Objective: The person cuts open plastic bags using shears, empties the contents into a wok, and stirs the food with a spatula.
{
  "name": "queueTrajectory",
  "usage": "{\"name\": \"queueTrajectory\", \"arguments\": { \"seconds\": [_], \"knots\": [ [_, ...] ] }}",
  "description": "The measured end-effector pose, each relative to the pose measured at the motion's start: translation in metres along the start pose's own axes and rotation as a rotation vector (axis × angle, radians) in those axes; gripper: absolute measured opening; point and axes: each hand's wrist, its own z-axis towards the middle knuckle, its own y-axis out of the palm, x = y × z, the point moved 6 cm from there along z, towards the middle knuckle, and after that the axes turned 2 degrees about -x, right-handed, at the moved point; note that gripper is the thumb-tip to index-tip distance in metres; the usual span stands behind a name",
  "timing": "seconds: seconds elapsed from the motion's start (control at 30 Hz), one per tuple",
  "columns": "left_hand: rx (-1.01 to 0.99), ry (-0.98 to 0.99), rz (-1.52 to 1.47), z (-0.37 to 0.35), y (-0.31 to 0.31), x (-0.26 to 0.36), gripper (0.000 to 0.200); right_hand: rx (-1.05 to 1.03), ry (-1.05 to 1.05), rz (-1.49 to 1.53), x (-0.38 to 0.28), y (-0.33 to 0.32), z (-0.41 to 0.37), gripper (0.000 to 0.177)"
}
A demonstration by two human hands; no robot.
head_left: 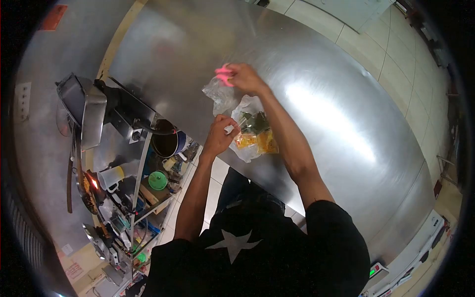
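My right hand [245,78] is closed on pink scissors [224,74], whose looped pink part shows at its fingertips. Just below them, a crumpled clear plastic bag [220,96] lies on the steel table. My left hand [220,134] is closed in a pinch on a small piece of white plastic [228,129], at the edge of an opened white plastic bag [246,105]. On that bag lie dark green leaves [255,123] and clear packets with yellow-orange contents [266,142]. My right forearm passes beside them.
The broad steel table [336,123] extends to the right. To the left are a steel box-shaped appliance [94,114], a pot [166,143], a plastic jug [111,176], a green bowl [158,180] and a small flame [93,183]. A scale with a green display [374,271] stands at lower right.
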Motion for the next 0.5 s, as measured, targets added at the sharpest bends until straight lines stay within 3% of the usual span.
{"name": "queueTrajectory", "arguments": {
  "seconds": [0.03, 0.1, 0.17, 0.23, 0.33, 0.43, 0.5],
  "knots": [
    [-0.016, -0.022, -0.038, 0.001, 0.001, -0.004, 0.019, 0.079, 0.048, 0.16, -0.017, -0.02, -0.019, 0.041],
    [-0.027, -0.054, -0.074, 0.004, 0.005, -0.009, 0.02, 0.281, 0.026, 0.159, -0.035, -0.049, -0.061, 0.034],
    [-0.05, -0.059, -0.115, 0.005, 0.01, -0.01, 0.022, 0.311, 0.241, 0.205, -0.022, -0.053, -0.112, 0.045],
    [-0.08, -0.033, -0.159, 0.007, 0.014, -0.005, 0.024, 0.377, 0.013, -0.143, -0.039, -0.04, -0.156, 0.053],
    [-0.089, 0.175, -0.064, 0.006, 0.013, 0.034, 0.027, 0.273, -0.037, -0.126, -0.033, -0.008, -0.174, 0.044],
    [-0.138, 0.129, -0.083, 0.012, 0.011, 0.038, 0.028, 0.171, 0.245, 0.121, 0.0, 0.009, -0.177, 0.034],
    [-0.13, 0.091, -0.182, 0.016, 0.01, 0.034, 0.026, 0.23, 0.234, 0.148, 0.001, 0.002, -0.183, 0.032]
  ]
}}
